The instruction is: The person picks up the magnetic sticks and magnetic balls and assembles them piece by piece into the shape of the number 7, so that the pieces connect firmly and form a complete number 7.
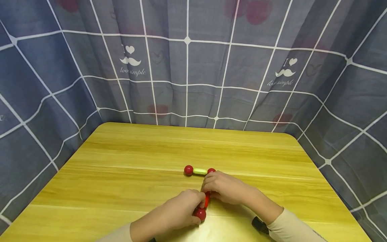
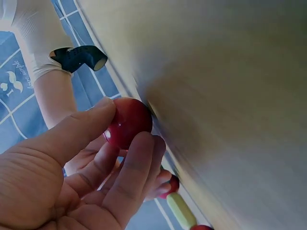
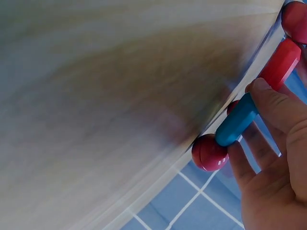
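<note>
My left hand (image 1: 182,208) pinches a glossy red ball (image 2: 128,123) between thumb and fingers, low over the table. A red rod (image 1: 207,200) reaches from that ball toward my right hand (image 1: 226,188). In the right wrist view, the red rod lies end to end with a blue rod (image 3: 237,120), and the right thumb and fingers grip them around where they meet. Another red ball (image 3: 209,152) sits at the blue rod's far end. A yellow-green rod (image 1: 200,171) stretches leftward from the ball by the right fingertips to a further red ball (image 1: 188,170).
The wood-grain table (image 1: 121,181) spreads around both hands. Blue checked curtains (image 1: 169,67) hang along its back and sides. A black wrist strap piece (image 1: 260,225) shows under the right sleeve.
</note>
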Motion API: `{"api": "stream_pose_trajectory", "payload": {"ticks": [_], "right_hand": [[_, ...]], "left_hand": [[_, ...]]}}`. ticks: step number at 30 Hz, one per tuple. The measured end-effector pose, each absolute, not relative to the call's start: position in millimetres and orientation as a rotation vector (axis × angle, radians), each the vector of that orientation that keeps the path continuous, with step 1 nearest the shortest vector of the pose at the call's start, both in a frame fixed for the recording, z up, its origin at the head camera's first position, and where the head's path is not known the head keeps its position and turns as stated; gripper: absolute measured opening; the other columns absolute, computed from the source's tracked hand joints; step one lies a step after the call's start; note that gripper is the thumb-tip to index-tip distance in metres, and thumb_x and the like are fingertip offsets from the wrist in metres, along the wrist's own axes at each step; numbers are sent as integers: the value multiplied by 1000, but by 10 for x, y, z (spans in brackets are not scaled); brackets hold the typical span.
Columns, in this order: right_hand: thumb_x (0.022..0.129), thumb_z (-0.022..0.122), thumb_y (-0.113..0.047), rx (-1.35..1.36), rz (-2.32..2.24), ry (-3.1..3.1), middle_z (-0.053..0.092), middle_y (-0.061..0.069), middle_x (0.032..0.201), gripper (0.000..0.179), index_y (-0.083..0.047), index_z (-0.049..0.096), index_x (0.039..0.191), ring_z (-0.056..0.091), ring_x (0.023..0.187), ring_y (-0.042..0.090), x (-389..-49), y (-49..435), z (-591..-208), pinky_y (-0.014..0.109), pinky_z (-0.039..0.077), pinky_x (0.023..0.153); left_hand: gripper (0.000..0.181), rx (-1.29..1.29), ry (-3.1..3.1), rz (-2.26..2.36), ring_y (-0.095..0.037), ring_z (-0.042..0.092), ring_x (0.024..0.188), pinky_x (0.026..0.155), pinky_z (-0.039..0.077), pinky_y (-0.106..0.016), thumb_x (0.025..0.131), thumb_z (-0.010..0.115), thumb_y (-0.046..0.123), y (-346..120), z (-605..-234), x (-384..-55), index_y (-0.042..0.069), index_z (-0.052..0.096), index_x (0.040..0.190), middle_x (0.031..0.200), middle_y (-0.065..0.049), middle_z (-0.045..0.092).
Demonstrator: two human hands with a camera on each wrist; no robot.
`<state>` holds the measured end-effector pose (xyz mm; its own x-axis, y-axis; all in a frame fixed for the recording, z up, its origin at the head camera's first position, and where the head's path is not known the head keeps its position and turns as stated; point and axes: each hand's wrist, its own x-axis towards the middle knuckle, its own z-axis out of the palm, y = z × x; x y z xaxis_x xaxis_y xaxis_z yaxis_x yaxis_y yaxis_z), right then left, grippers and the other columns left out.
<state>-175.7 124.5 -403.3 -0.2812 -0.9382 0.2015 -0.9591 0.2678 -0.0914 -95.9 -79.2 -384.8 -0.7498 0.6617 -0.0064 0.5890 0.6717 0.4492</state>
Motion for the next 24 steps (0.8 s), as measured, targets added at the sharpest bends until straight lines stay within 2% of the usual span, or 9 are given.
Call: {"api": "stream_pose_trajectory", "payload": {"ticks": [12, 17, 21, 24], "right_hand": [[83, 76, -6, 1808, 294, -2413, 66, -12, 98, 19, -18, 71, 97, 57, 105, 10, -1752, 1282, -4037, 26, 39, 101], [84, 75, -6, 1792, 309, -2433, 66, -12, 100, 20, -18, 71, 99, 57, 107, 10, -1746, 1298, -4026, 26, 39, 101], [85, 74, -7, 1770, 350, -2418, 66, -9, 106, 20, -16, 71, 103, 57, 109, 11, -1724, 1331, -4014, 27, 41, 99], [86, 75, -10, 1680, 392, -2430, 64, -6, 111, 22, -14, 70, 106, 58, 108, 13, -1692, 1385, -3975, 31, 45, 96]], "left_hand": [[31, 1050, 2729, 652, -1, 43, 62, 52, 39, -14, 75, 83, 11, -727, -3851, -947, 16, 53, 78, 71, 8, 51], [28, 1012, 2728, 680, -1, 44, 61, 52, 39, -16, 78, 82, 16, -740, -3846, -934, 16, 54, 77, 70, 8, 51], [24, 976, 2737, 707, -3, 45, 64, 55, 41, -17, 80, 80, 20, -805, -3839, -956, 15, 56, 81, 75, 7, 53], [20, 963, 2761, 737, -5, 51, 72, 62, 46, -19, 83, 77, 20, -902, -3813, -1003, 12, 60, 88, 82, 5, 57]]}}
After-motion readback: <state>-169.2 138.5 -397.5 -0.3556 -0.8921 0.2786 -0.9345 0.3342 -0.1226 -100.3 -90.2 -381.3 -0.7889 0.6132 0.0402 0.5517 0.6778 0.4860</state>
